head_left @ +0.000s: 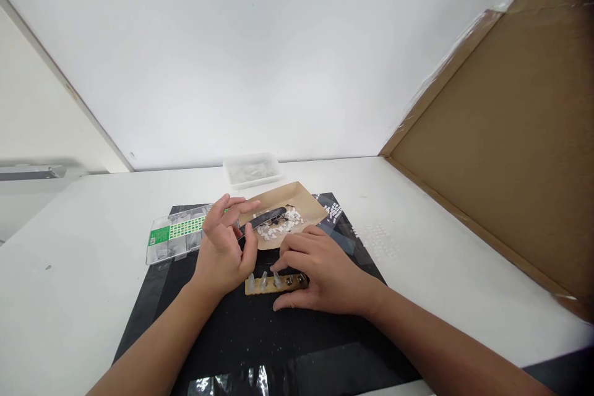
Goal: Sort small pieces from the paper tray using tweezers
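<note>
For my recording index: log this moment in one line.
left hand: at dark tool, grip unclear; right hand: at strip bearing clear tips; brown paper: white pieces

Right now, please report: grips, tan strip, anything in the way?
Left grip by dark tool, hold unclear. Right grip over right end of tan strip. Strip shows three clear tips. Brown paper with white chips beyond.

Bright, even light, prob. overhead; glare on blk mat [241,340], near edge; top R dark.
</note>
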The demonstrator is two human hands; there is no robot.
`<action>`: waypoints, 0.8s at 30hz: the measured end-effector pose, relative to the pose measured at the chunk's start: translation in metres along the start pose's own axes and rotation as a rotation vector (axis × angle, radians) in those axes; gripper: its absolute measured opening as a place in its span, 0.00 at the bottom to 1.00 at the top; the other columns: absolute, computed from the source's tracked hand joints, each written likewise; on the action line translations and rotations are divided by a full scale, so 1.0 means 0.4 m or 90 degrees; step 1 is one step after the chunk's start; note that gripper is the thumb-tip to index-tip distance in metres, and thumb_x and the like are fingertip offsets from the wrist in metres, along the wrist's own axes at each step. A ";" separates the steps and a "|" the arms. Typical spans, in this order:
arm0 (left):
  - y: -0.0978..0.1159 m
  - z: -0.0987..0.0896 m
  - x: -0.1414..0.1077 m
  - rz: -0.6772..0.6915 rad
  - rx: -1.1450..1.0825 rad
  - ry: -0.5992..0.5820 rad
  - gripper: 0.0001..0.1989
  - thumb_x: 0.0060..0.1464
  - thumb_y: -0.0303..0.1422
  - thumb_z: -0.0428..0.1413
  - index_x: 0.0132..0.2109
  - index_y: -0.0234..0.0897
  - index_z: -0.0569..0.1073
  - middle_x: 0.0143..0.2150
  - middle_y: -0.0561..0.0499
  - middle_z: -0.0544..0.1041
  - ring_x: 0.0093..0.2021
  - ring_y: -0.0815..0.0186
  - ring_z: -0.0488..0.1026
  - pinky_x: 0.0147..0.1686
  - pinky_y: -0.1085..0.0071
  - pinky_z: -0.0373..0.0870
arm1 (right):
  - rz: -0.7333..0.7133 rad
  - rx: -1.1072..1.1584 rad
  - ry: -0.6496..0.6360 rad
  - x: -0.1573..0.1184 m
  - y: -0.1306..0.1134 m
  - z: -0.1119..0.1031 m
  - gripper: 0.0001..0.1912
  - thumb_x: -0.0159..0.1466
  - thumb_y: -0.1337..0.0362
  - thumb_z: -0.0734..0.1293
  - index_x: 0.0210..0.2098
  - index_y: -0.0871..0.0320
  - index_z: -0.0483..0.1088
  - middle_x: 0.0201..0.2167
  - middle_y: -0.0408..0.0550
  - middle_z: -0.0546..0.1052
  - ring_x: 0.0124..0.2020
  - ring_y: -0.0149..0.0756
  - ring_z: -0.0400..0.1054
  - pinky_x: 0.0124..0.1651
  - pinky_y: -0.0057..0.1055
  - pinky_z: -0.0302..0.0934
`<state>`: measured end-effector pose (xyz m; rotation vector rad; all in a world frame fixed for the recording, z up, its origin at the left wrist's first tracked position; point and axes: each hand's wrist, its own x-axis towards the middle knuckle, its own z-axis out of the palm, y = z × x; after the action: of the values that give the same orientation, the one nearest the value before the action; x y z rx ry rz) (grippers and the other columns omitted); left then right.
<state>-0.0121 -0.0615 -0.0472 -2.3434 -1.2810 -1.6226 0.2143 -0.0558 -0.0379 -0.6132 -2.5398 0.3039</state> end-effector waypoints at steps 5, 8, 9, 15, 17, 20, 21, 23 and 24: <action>-0.004 0.002 -0.007 0.000 0.003 -0.009 0.37 0.60 0.19 0.54 0.69 0.41 0.44 0.57 0.37 0.74 0.63 0.52 0.71 0.29 0.70 0.75 | -0.021 0.006 0.009 0.002 0.003 -0.009 0.26 0.60 0.41 0.75 0.44 0.55 0.75 0.38 0.44 0.77 0.39 0.36 0.71 0.42 0.35 0.55; -0.002 0.003 -0.007 0.001 0.001 -0.012 0.36 0.61 0.20 0.54 0.68 0.41 0.45 0.57 0.37 0.74 0.63 0.53 0.71 0.29 0.70 0.75 | -0.083 0.002 0.006 -0.004 0.006 -0.009 0.20 0.64 0.45 0.73 0.44 0.55 0.75 0.40 0.45 0.79 0.39 0.35 0.72 0.45 0.35 0.59; -0.002 0.003 -0.006 0.001 0.002 -0.010 0.35 0.61 0.20 0.54 0.68 0.40 0.46 0.58 0.36 0.73 0.63 0.53 0.71 0.29 0.70 0.75 | -0.104 -0.005 0.011 -0.009 0.008 -0.008 0.18 0.66 0.48 0.73 0.44 0.55 0.75 0.42 0.46 0.79 0.40 0.35 0.72 0.46 0.35 0.60; -0.003 0.002 -0.007 -0.003 -0.012 -0.012 0.36 0.59 0.19 0.54 0.67 0.39 0.46 0.54 0.39 0.76 0.59 0.54 0.72 0.30 0.69 0.73 | -0.150 -0.056 0.094 -0.046 0.009 0.001 0.11 0.67 0.63 0.73 0.48 0.54 0.75 0.49 0.48 0.81 0.51 0.39 0.72 0.53 0.39 0.64; -0.005 0.003 -0.007 -0.001 -0.014 -0.009 0.36 0.59 0.19 0.54 0.67 0.40 0.47 0.52 0.41 0.77 0.56 0.55 0.74 0.30 0.69 0.71 | -0.156 -0.061 0.102 -0.050 0.004 0.003 0.12 0.67 0.63 0.74 0.49 0.54 0.74 0.47 0.47 0.82 0.51 0.39 0.73 0.52 0.39 0.65; -0.007 0.002 -0.006 0.006 -0.009 -0.001 0.34 0.58 0.19 0.54 0.66 0.40 0.49 0.52 0.42 0.77 0.51 0.57 0.76 0.30 0.68 0.70 | -0.149 -0.054 0.102 -0.047 -0.006 0.009 0.12 0.67 0.63 0.74 0.49 0.54 0.74 0.47 0.46 0.82 0.49 0.38 0.74 0.51 0.38 0.65; -0.007 0.002 -0.006 0.004 -0.008 -0.001 0.34 0.59 0.19 0.54 0.65 0.41 0.48 0.51 0.43 0.78 0.50 0.58 0.77 0.31 0.67 0.71 | -0.143 -0.055 0.105 -0.045 -0.010 0.011 0.10 0.67 0.63 0.74 0.48 0.54 0.75 0.47 0.46 0.82 0.49 0.38 0.74 0.50 0.37 0.64; -0.006 0.001 -0.004 -0.004 0.000 -0.001 0.34 0.59 0.20 0.54 0.66 0.41 0.47 0.49 0.45 0.79 0.48 0.59 0.78 0.36 0.63 0.73 | -0.130 -0.061 0.113 -0.042 -0.017 0.014 0.08 0.67 0.62 0.74 0.45 0.53 0.75 0.46 0.45 0.83 0.47 0.37 0.75 0.48 0.37 0.63; -0.005 0.000 -0.004 -0.008 0.006 0.002 0.35 0.59 0.20 0.55 0.66 0.41 0.47 0.47 0.46 0.79 0.46 0.59 0.78 0.39 0.60 0.74 | -0.128 -0.066 0.117 -0.041 -0.020 0.015 0.07 0.67 0.62 0.73 0.44 0.53 0.75 0.46 0.44 0.83 0.47 0.37 0.75 0.47 0.37 0.62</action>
<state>-0.0137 -0.0611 -0.0492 -2.3317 -1.3022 -1.6196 0.2209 -0.0711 -0.0476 -0.3996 -2.4242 0.0430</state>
